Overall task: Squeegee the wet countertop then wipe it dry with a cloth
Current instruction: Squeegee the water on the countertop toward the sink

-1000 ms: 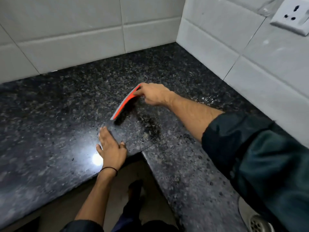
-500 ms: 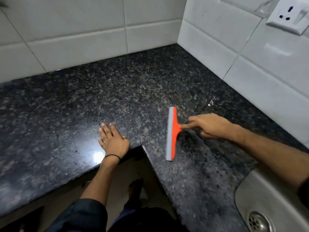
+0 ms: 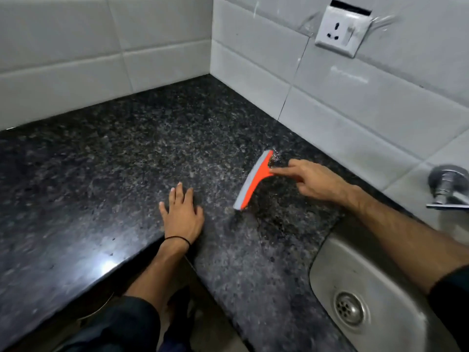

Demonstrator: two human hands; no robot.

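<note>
The right hand (image 3: 317, 182) holds the orange squeegee (image 3: 253, 180) on the wet granite countertop (image 3: 114, 161) — blade edge down; the left hand (image 3: 182, 212) lies flat beside it, near the steel sink (image 3: 375, 288).

The scene is dim and cool-toned, lit from overhead: a soft white glare spot sits on the polished worktop (image 3: 106, 265) near its front edge, and paler sheen spreads across the wall tiles (image 3: 355, 102) on the right. Motion blur smears the right hand (image 3: 314, 180) and the speckled stone around it, and the whole frame looks slightly soft. Wide-angle distortion bends the tile lines and the sink (image 3: 380, 288) rim toward the edges.
</note>
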